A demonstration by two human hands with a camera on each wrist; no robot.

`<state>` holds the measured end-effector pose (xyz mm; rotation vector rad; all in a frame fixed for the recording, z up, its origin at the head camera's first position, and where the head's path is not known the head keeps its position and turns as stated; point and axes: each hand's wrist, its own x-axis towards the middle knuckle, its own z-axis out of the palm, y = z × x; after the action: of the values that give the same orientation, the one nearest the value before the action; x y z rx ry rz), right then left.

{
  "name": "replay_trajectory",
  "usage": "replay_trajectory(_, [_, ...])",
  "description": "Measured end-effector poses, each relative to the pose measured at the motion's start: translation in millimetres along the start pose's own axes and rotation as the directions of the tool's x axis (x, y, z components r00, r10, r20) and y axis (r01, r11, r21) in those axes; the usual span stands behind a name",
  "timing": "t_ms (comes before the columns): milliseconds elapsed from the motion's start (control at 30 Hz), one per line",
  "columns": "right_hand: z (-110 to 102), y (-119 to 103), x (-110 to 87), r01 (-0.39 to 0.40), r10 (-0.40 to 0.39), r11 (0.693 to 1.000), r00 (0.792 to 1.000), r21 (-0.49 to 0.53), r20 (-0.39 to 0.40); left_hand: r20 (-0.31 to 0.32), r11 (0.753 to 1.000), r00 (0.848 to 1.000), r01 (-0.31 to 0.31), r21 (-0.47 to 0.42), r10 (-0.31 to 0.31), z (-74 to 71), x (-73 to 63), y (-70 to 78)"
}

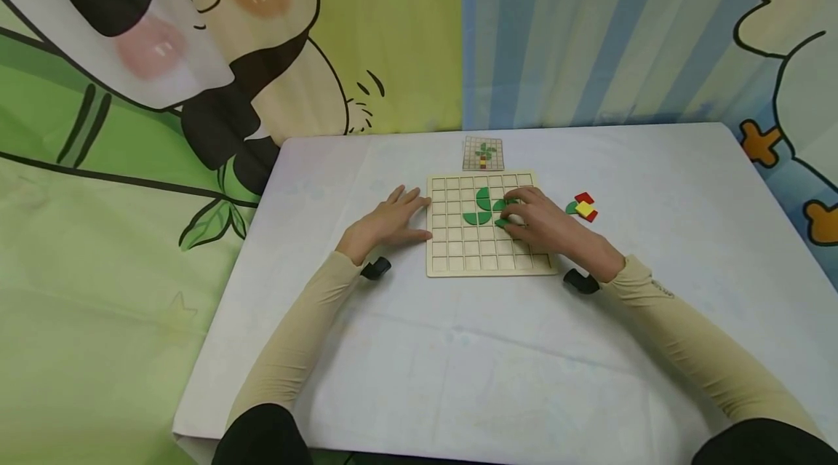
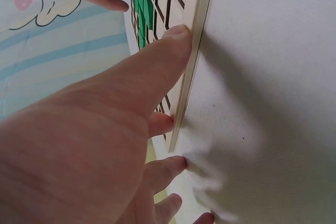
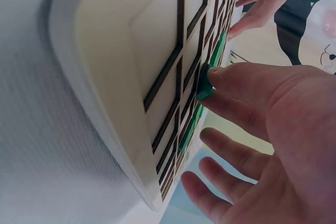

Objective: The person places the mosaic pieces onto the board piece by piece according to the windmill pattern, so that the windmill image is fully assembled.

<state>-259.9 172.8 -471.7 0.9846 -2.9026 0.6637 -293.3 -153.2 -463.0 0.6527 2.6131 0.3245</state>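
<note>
A wooden grid board (image 1: 452,261) lies on the table. Near its middle sit several green quarter-circle pieces (image 1: 483,193). Over the board, my right hand (image 1: 543,221) pinches a green piece (image 3: 203,83) between thumb and index finger, its other fingers spread; the piece is tilted against the grid, its full shape partly hidden by the fingertips. At the board's left edge, my left hand (image 1: 386,221) rests with fingers spread. Its thumb touches the board rim (image 2: 197,35) in the left wrist view, while other fingertips are on or close to the tablecloth.
Behind the board lies a small pattern card (image 1: 483,153) with a printed grid and coloured shapes. Right of the board is a small pile with red pieces (image 1: 584,198), a yellow piece (image 1: 585,209) and a green piece (image 1: 572,208). A white cloth (image 1: 458,363) covers the table.
</note>
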Motion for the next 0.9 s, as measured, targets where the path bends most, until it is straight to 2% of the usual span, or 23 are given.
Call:
replay_trajectory(267, [0.4, -2.7, 1.5, -0.013, 0.013, 0.999, 1.0, -0.048, 0.003, -0.001, 1.0, 1.0, 0.0, -0.006, 0.0, 0.3, -0.2, -0.3])
replay_trajectory(500, [-0.9, -0.1, 1.6, 0.046, -0.046, 0.999, 0.999, -0.027, -0.007, -0.008, 1.0, 1.0, -0.004, -0.012, 0.004, -0.2, -0.8, 0.3])
replay_trajectory(733, [-0.5, 2.1, 0.2, -0.045, 0.045, 0.999, 0.999, -0.027, -0.009, -0.001, 1.0, 1.0, -0.006, -0.013, 0.006, -0.6, -0.9, -0.2])
replay_trajectory(900, [-2.3, 1.5, 1.2, -0.018, 0.018, 0.999, 1.0, -0.028, 0.008, -0.001, 1.0, 1.0, -0.009, -0.013, 0.009, -0.4, -0.3, -1.0])
